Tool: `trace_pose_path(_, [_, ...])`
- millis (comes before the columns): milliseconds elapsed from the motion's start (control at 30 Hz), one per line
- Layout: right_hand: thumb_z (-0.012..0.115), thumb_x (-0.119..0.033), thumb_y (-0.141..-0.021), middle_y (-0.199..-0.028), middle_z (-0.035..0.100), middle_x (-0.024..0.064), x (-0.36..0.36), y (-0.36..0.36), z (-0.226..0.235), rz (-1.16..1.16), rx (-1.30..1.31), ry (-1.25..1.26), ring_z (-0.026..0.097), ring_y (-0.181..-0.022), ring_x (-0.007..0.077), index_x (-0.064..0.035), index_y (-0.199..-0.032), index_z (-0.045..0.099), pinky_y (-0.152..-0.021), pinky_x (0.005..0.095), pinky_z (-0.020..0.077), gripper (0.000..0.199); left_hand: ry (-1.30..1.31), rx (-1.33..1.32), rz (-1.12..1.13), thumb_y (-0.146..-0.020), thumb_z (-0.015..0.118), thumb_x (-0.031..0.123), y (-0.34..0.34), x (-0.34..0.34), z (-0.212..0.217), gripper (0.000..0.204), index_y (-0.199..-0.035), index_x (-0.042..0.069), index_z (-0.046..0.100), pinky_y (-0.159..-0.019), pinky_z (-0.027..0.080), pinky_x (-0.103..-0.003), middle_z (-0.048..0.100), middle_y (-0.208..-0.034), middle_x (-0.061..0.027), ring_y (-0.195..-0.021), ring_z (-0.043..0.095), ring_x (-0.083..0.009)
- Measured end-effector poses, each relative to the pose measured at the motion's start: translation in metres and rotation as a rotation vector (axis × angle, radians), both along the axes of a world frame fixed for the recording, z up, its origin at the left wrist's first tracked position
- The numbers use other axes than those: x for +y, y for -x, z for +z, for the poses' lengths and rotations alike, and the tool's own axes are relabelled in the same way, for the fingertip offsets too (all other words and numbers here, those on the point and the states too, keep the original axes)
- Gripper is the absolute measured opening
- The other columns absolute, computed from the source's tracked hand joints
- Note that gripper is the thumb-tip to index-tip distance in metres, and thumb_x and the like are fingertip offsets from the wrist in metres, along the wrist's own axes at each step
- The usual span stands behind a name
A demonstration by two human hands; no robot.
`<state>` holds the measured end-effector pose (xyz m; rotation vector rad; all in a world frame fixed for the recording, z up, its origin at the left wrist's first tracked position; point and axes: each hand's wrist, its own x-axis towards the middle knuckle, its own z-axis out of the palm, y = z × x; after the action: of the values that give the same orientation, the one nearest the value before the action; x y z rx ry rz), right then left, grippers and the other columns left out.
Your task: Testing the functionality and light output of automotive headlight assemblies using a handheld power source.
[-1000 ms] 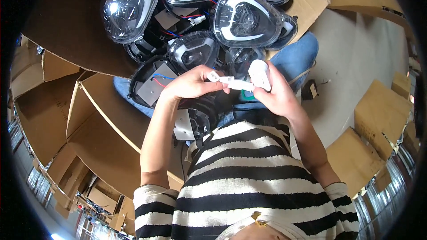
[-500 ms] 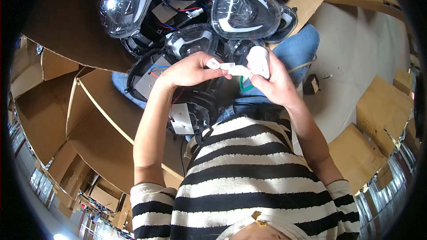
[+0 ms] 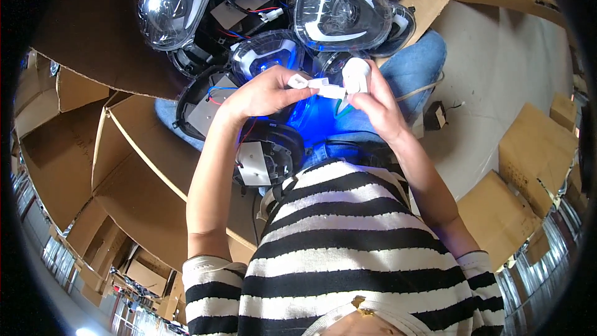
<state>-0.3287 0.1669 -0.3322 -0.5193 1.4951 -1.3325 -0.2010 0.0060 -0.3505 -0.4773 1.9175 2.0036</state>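
While the left hand (image 3: 268,92) pinches a white connector (image 3: 318,83) just above frame centre, the right hand (image 3: 380,111) grips a white device (image 3: 356,76) beside it, blue glow (image 3: 323,117) below, lamps (image 3: 341,14) at top centre.

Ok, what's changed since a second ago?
A blue glow has appeared below the white connectors. The left hand, right hand and lamps sit higher in the picture, probably mostly camera movement. Nothing was visibly taken or let go: the left still holds the connectors, the right a white rounded piece.
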Motion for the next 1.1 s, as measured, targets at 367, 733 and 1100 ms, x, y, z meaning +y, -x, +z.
trace_pose_path(367, [0.044, -0.026, -0.079, -0.073, 0.051, 0.0099, -0.011, -0.008, -0.003, -0.082, 0.226, -0.138, 0.049, -0.067, 0.017, -0.0009, -0.089, 0.044, -0.062, 0.0282, 0.0382, 0.027, 0.029, 0.026, -0.092, -0.076, 0.052, 0.018, -0.004, 0.005, 0.011, 0.02, -0.088, 0.001, 0.055, -0.058, 0.039, -0.023, 0.054, -0.064, -0.0017, -0.062, 0.044, -0.0048])
trace_pose_path(733, [0.041, -0.027, -0.082, -0.07, 0.047, 0.0015, 0.011, 0.024, 0.027, -0.264, -0.047, -0.052, 0.042, -0.056, 0.0059, -0.0047, -0.088, 0.044, -0.047, 0.017, 0.0347, 0.024, -0.12, 0.217, 0.737, -0.078, 0.044, 0.011, -0.015, 0.026, 0.007, 0.012, -0.076, 0.002, 0.052, -0.063, 0.04, -0.025, 0.055, -0.08, -0.0079, -0.07, 0.05, -0.0162])
trace_pose_path(1100, [0.038, -0.022, -0.082, -0.067, 0.044, 0.002, 0.028, 0.026, 0.04, -0.222, -0.046, -0.021, 0.035, -0.051, 0.0043, -0.0024, -0.087, 0.042, -0.045, 0.0164, 0.0286, 0.021, -0.045, -0.053, 0.712, -0.077, 0.045, 0.009, -0.026, 0.056, 0.033, 0.009, -0.075, 0.003, 0.051, -0.051, 0.035, -0.019, 0.048, -0.061, 0.0025, -0.055, 0.043, -0.0057])
